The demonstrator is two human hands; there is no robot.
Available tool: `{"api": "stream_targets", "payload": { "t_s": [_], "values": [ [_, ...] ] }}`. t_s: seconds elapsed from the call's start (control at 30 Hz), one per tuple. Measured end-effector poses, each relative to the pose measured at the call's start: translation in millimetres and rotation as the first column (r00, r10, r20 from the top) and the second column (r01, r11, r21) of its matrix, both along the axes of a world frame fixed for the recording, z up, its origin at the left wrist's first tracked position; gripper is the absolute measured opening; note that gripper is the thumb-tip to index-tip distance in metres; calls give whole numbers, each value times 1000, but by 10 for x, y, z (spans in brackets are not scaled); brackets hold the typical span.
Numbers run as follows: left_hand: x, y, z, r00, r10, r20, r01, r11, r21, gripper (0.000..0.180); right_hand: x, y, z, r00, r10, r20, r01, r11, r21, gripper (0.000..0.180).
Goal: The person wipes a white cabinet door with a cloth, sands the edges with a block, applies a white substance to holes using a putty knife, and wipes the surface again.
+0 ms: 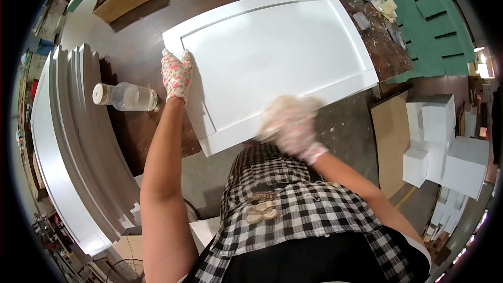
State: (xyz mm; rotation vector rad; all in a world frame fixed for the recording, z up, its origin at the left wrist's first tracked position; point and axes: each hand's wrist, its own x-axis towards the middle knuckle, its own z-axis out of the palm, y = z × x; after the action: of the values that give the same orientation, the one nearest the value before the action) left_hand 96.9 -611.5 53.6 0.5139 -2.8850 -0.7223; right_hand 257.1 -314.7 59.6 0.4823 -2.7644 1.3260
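— Why's the left hand [176, 75] flat on the white door panel [272, 57]?
— Pinning it to the bench [131, 47], fingers spread, gripping nothing. The right hand [289, 123] blurs at the near edge; grip unclear.

The panel [272, 57] is painted smooth, matt white; the bench [136, 47] is dark, worn wood; the gloves [176, 76] are floral cloth; the bottle [126, 97] is clear plastic.
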Motion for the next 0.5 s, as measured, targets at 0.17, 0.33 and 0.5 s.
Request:
{"api": "stream_targets", "payload": {
  "t_s": [0.17, 0.33, 0.5],
  "values": [
    [-17, 56, 19, 1000, 5, -3, -5, 1000, -16, 77, -228, 1437, -58, 877, -176, -446, 465, 544, 699, 67],
    [-56, 115, 86, 999, 35, 9, -35, 999, 0, 76, -90, 278, 3, 939, 21, -344, 126, 907, 401, 72],
    [-25, 83, 49, 1000, 26, 7, -26, 999, 26, 76, 208, -896, -122, 890, 262, -372, -108, 916, 386, 58]
  ]
}}
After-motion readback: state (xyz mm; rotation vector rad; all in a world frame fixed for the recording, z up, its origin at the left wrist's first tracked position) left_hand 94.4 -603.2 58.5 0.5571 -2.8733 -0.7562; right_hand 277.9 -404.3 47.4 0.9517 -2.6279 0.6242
